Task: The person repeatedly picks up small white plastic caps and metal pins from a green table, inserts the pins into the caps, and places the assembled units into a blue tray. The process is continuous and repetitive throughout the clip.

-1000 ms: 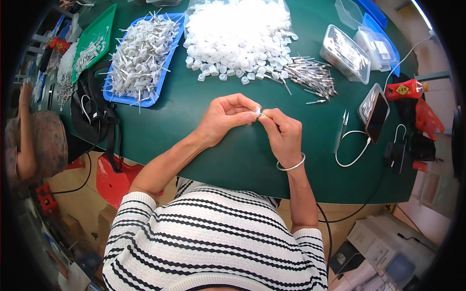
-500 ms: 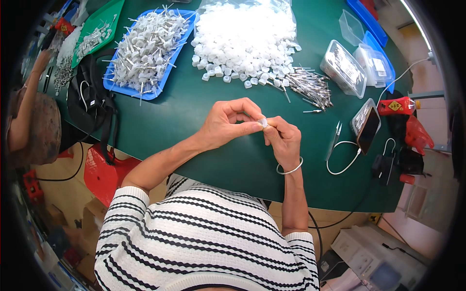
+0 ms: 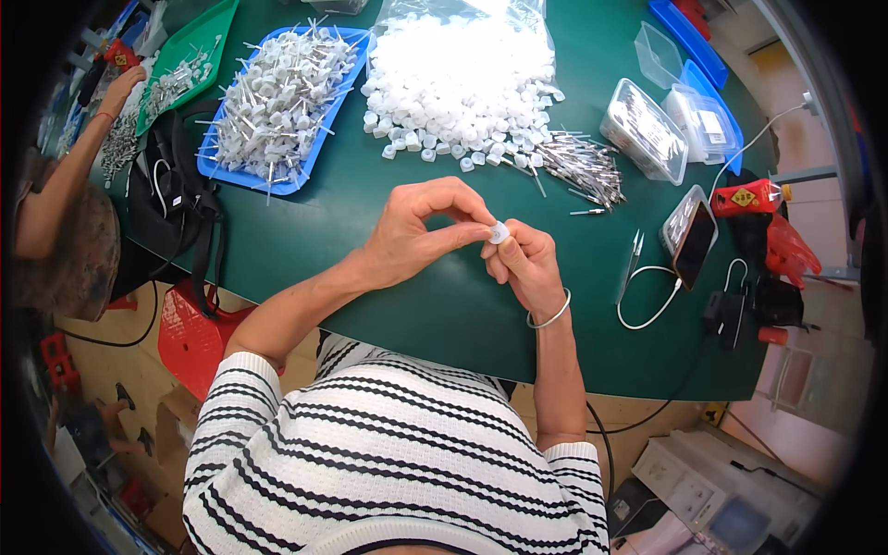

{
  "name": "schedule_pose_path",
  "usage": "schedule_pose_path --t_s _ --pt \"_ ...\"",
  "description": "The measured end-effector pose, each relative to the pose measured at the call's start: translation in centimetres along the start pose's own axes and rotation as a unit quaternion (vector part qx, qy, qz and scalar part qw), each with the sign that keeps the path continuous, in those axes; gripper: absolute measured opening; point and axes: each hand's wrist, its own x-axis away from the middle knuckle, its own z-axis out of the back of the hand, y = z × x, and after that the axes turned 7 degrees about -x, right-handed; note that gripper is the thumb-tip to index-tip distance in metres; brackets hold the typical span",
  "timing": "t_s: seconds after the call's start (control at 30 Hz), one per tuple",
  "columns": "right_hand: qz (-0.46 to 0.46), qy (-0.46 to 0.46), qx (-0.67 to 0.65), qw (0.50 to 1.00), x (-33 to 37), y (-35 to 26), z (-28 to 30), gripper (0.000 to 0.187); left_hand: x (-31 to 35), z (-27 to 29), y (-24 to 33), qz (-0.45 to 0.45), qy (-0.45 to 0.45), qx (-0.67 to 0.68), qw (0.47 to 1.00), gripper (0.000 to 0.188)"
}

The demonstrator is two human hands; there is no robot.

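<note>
A small white plastic cap (image 3: 499, 232) is held up between my two hands over the green table. My left hand (image 3: 416, 229) pinches its left side between thumb and forefinger. My right hand (image 3: 525, 263) grips it from the right, thumb uppermost and the other fingers curled in. Whether a metal shaft is in the cap is hidden by my fingers. Beyond my hands lies a large heap of white caps (image 3: 453, 97), spilling from a clear plastic bag. Thin metal shafts (image 3: 586, 168) lie in a pile at its right.
At the left, a blue tray (image 3: 341, 99) holds many caps with shafts. Behind it is a green tray (image 3: 217, 28). Clear boxes (image 3: 645, 129), tweezers (image 3: 633, 262) and a cabled phone (image 3: 694, 248) lie right. A black bag (image 3: 171, 185) and another person's arm (image 3: 79, 162) are at left.
My hands have shifted slightly left and up with the cap, whose round face now shows more. At the far left the other person's hand has moved up and to the right.
</note>
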Motion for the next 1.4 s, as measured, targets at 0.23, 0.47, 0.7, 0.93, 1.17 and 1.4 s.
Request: schedule_pose_path --t_s 0.23,0.47,0.7,0.93,1.17,1.4 --pt "-0.05 -0.023 -0.021 0.998 0.2 -0.3 0.1 0.032 -2.4 1.4 1.3 -0.175 -0.062 -0.204 0.961 0.011" --pt "-0.09 -0.054 -0.025 0.994 0.6 -0.4 0.7 0.032 -4.5 2.0 1.9 0.127 -0.272 0.012 0.954 0.015" --pt "0.042 0.027 0.195 0.98 -0.7 -2.1 0.4 0.014 -3.3 3.9 1.8 0.167 -0.223 0.013 0.96 0.011" --pt "0.092 0.234 0.656 0.712 -2.8 -2.2 4.1 0.016 -0.2 13.3 2.9 -0.019 0.214 -0.353 0.911 0.006" --pt "0.063 0.232 0.725 0.646 -3.9 -1.7 3.7 0.01 0.6 23.1 0.1 -0.095 0.318 -0.589 0.737 0.009" --pt "0.017 0.26 0.682 0.683 -0.9 -3.5 3.6 0.01 0.8 21.1 0.7 -0.072 0.333 -0.608 0.717 0.021"
